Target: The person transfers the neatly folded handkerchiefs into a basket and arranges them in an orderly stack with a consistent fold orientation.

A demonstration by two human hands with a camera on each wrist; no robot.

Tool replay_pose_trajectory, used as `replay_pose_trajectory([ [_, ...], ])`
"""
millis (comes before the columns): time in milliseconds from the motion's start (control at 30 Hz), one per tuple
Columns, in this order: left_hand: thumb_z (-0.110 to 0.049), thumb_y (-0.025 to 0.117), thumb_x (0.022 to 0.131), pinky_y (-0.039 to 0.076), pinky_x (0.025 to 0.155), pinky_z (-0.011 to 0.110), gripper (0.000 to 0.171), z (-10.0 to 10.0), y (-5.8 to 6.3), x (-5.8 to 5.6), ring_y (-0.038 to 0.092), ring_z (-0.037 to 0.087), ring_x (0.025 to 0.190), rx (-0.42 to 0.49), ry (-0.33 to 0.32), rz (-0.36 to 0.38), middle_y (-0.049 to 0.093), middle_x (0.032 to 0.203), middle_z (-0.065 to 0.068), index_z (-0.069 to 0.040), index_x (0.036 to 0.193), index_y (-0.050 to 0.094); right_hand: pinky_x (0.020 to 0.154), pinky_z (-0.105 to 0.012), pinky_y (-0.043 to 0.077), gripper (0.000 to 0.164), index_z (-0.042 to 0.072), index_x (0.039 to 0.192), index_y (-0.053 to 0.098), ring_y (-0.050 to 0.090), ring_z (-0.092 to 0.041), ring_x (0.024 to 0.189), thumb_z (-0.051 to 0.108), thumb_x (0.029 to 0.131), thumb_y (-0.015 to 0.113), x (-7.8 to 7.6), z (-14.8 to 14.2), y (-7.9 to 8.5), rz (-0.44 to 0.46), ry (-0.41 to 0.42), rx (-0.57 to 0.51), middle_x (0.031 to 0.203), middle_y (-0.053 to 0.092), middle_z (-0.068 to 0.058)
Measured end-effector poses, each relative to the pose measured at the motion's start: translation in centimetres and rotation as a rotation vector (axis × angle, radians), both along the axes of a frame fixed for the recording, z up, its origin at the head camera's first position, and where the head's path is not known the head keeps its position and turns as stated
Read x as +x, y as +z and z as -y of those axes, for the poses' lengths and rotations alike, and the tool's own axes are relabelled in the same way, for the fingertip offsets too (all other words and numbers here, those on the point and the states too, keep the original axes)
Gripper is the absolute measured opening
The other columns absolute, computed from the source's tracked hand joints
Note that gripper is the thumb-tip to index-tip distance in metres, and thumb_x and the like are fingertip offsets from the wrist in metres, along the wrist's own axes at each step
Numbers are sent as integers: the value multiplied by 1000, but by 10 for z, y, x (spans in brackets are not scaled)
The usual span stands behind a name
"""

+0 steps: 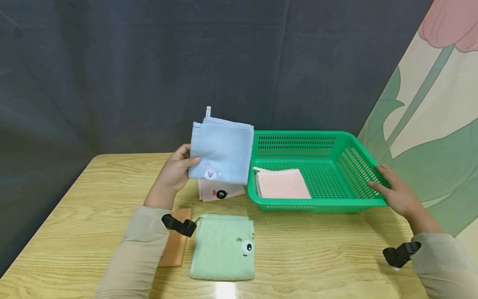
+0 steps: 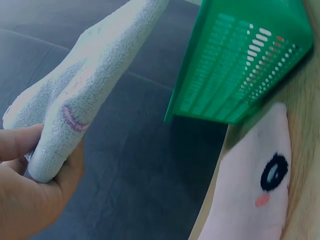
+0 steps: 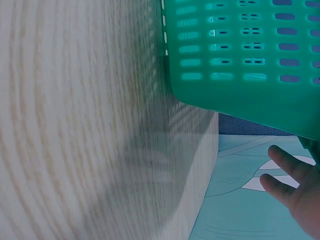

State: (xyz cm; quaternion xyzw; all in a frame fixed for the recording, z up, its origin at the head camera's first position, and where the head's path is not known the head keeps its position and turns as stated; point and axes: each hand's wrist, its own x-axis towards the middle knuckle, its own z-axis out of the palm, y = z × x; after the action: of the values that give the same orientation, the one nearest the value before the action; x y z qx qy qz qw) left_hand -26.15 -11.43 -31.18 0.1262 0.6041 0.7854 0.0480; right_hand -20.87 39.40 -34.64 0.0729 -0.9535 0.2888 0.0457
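Observation:
My left hand (image 1: 175, 168) holds a folded light blue towel (image 1: 222, 151) by its left edge, thumb in front. The towel is raised, with a hanging loop on top and purple embroidery near the bottom. Partly behind it on the table lies a pink towel (image 1: 224, 192) with a black eye. My right hand (image 1: 399, 193) rests on the right rim of a green plastic basket (image 1: 317, 202). In the right wrist view, two straight fingers (image 3: 287, 167) hang outside the basket. A folded pale pink towel (image 1: 284, 185) lies in the basket's left part.
A folded green towel (image 1: 224, 249) with an embroidered eye lies on the wooden table (image 1: 317, 253) near the front. An orange cloth (image 1: 179, 241) lies left of it, partly under my left forearm. Behind the table hangs a dark curtain (image 1: 168, 74); a flower-patterned wall (image 1: 437, 137) stands right.

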Motion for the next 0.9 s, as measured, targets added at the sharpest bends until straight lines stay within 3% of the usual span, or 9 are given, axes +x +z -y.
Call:
replay_pose_trajectory([
  [333,9,40,86,44,65,21,22,-12,3,-2,47,15,78,21,-16,-8,38,90,7,-10,95,45,83,-67,-1,61,0,137,0,-9,-47,120,28,94,33,-1,-1,0,6,6,-3,139,-11,-23],
  [900,10,41,85,43,65,22,25,-41,2,1,44,15,80,85,-2,59,37,89,6,-14,87,48,83,-68,1,61,0,137,1,-8,-48,120,28,94,33,-1,0,0,1,-7,10,139,-10,-23],
])
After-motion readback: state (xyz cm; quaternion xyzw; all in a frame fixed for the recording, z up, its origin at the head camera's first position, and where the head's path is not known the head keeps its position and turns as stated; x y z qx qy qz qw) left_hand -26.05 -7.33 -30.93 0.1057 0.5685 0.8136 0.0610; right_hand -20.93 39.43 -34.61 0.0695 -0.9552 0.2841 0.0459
